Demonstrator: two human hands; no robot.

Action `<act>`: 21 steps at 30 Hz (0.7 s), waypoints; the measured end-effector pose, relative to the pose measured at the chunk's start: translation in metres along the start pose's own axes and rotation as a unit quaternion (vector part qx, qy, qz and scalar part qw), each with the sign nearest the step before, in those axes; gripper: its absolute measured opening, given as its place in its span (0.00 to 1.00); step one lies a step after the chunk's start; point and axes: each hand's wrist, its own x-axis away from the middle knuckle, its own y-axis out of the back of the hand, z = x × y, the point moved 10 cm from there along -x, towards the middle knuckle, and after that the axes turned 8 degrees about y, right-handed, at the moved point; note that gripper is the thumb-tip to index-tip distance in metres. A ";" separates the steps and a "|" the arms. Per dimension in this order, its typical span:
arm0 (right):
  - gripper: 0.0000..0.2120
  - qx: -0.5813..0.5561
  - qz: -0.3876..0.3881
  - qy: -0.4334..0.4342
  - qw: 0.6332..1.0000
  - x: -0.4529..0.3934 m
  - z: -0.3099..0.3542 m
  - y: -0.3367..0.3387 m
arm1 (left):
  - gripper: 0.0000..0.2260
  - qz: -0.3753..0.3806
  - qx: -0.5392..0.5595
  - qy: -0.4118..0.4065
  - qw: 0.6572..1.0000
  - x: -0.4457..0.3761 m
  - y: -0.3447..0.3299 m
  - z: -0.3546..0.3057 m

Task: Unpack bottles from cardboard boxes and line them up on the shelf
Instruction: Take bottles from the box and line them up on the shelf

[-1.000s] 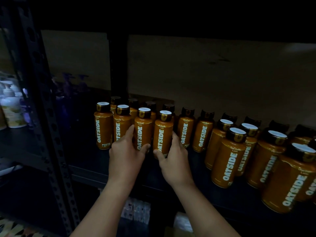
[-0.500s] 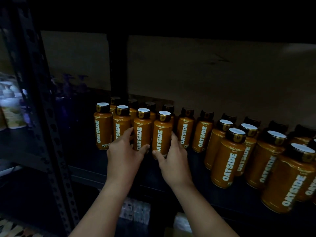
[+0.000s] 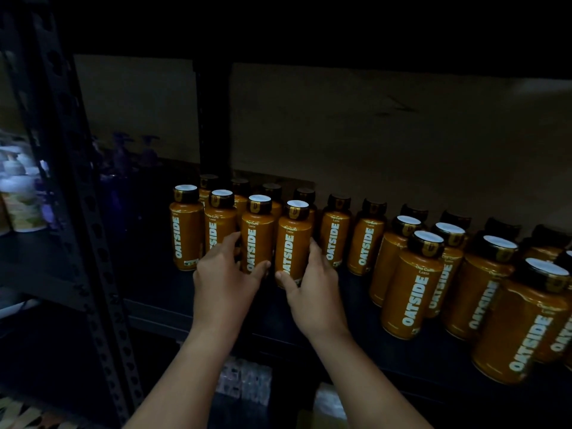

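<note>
**On the dark shelf, both my hands around two orange bottles**

On the dark shelf (image 3: 161,292) in front of me stand rows of orange bottles with black caps and white lettering, all upright. My left hand (image 3: 224,278) grips the third bottle (image 3: 257,239) in the front-left group: my thumb presses its lower front and my fingers curl round its left side, just beside the second bottle (image 3: 218,226). My right hand (image 3: 312,287) grips the fourth bottle (image 3: 292,243), thumb across its base at the front and fingers wrapped behind its right side. The two held bottles stand close together, bases on the shelf board as far as I can tell. Left of them the first bottle (image 3: 184,227) stands apart from my fingers. To the right more bottles (image 3: 411,286) run in two rows toward the edge of view. Past the black upright post (image 3: 77,187), pale pump bottles (image 3: 21,193) sit on the neighbouring shelf, blurred.
</note>
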 end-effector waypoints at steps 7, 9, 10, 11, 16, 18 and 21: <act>0.40 0.010 0.008 0.000 1.000 0.001 0.002 0.000 | 0.28 0.000 -0.006 0.000 1.000 0.001 -0.001 0.000; 0.40 0.011 0.011 -0.002 1.000 0.001 0.002 0.000 | 0.28 -0.005 -0.008 0.003 1.000 0.001 0.000 0.000; 0.40 0.013 0.013 -0.002 1.000 0.001 0.002 0.000 | 0.28 -0.008 -0.008 0.007 1.000 0.002 0.001 0.000; 0.40 0.016 0.015 -0.002 1.000 0.001 0.003 0.000 | 0.28 -0.008 -0.007 0.012 1.000 0.003 0.001 0.001; 0.44 0.034 0.031 -0.007 0.999 0.003 0.005 -0.002 | 0.31 -0.009 -0.023 0.036 0.999 0.006 0.006 0.004; 0.46 0.038 0.036 -0.007 0.999 0.005 0.005 -0.001 | 0.26 -0.020 -0.041 0.019 0.999 0.009 0.011 -0.003; 0.43 0.042 0.035 -0.013 0.998 0.013 0.003 0.007 | 0.15 -0.029 -0.013 -0.042 0.999 0.016 0.013 -0.024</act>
